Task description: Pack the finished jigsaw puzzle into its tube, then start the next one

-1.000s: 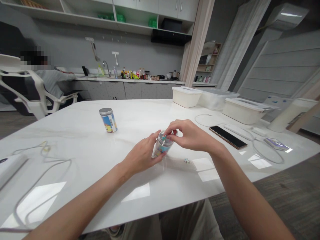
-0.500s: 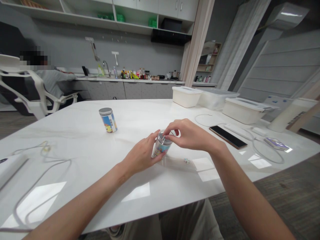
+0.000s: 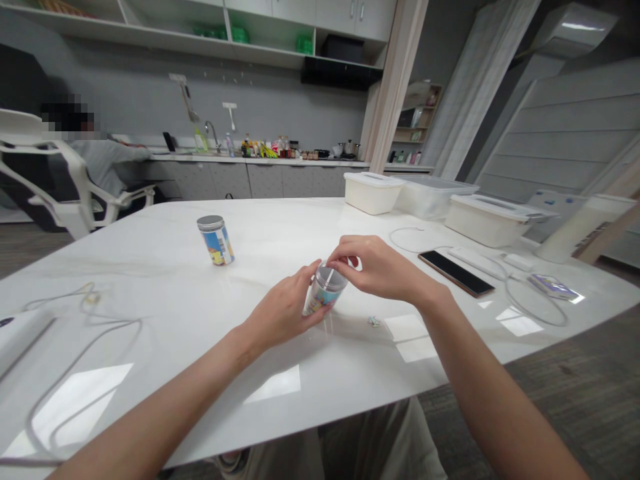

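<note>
Step in hand: work at the mouth of a small jar [image 3: 324, 293], which is tilted near the middle of the worktop's [image 3: 280, 233] front edge. The left hand [image 3: 283, 310] clasps its side. The right hand [image 3: 383, 270] has its fingers pinched at the rim; what they pinch is unclear. Any further move calls for a steady left grip.

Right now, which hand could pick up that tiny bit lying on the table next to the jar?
Probably the right hand: its fingers are at the mouth of the jar, and the tiny bit lies on the table near its wrist. The left hand is wrapped around the jar.
</note>
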A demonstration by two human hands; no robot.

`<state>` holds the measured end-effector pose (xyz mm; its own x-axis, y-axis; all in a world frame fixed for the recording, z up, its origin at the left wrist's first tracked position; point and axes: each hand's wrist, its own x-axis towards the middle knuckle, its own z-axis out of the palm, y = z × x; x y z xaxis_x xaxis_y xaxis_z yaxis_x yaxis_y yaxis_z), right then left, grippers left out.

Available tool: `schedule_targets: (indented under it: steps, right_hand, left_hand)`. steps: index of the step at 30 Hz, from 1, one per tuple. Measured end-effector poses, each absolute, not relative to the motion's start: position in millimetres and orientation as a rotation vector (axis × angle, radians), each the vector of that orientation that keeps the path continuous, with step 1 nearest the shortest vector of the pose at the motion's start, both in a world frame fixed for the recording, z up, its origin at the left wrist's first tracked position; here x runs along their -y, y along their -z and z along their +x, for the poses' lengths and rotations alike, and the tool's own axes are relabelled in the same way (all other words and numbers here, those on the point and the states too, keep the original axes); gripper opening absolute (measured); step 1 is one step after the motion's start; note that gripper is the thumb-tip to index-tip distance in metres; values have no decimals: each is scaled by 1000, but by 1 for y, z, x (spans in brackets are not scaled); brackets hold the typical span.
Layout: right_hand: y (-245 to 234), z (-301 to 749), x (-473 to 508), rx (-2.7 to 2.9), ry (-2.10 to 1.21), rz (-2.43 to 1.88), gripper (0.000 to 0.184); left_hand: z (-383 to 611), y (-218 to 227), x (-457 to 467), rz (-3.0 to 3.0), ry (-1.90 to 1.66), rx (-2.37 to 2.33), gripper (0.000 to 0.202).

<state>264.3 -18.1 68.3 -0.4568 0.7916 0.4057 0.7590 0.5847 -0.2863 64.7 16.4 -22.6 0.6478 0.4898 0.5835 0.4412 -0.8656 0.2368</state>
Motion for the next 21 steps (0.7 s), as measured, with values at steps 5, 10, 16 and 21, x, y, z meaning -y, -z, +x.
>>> schedule_targets:
  steps: [5,10,16,21]
  right_hand:
    - [-49,300,27,2283,-302,-1659,17]
    - [-17,323,35,2432,-716,-1926,30]
    - [-7,318,40,2385,-700,-1814,10]
    - [-18,313,46,2460,-853,-1552,3]
  left_hand:
    - [65,25,-17,2830,-1037,-786,71]
    - [65,25,-17,2833,-1046,-773,69]
    - [64,27,-17,2874,-1110,-661,68]
    - [61,25,-16,2939,-1137,-490,68]
